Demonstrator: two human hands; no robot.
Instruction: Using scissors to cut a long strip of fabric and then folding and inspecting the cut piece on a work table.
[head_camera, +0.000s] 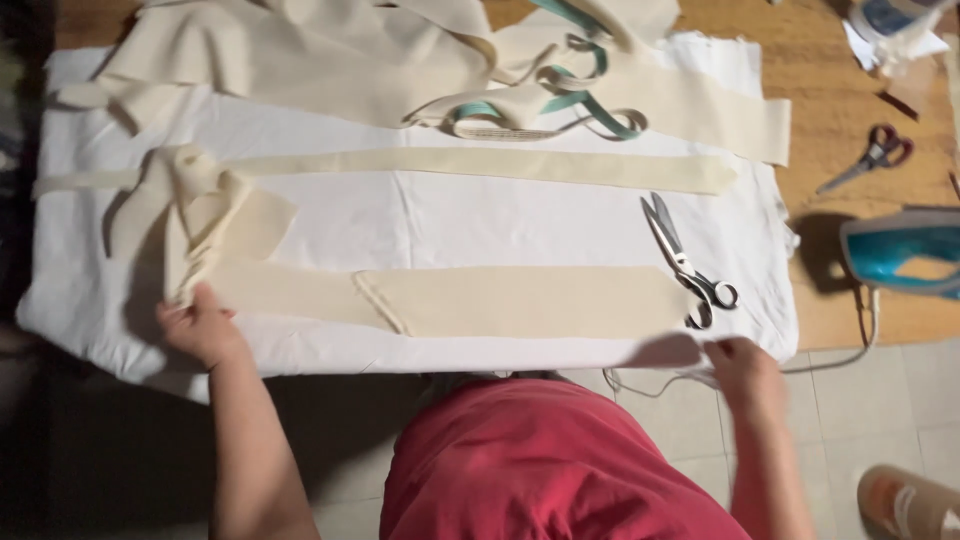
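A long cream fabric strip lies flat along the near edge of a white cloth that covers the table. My left hand rests on the strip's left part, where a bunch of cream fabric rises in folds. My right hand pinches the white cloth's near edge just past the strip's right end. A second narrow cream strip lies further back. Large silver scissors lie shut on the cloth, right of centre.
Crumpled cream fabric and a teal measuring tape lie at the back. On the bare wooden table to the right are small red-handled scissors and a teal iron with its cord hanging. Tiled floor below.
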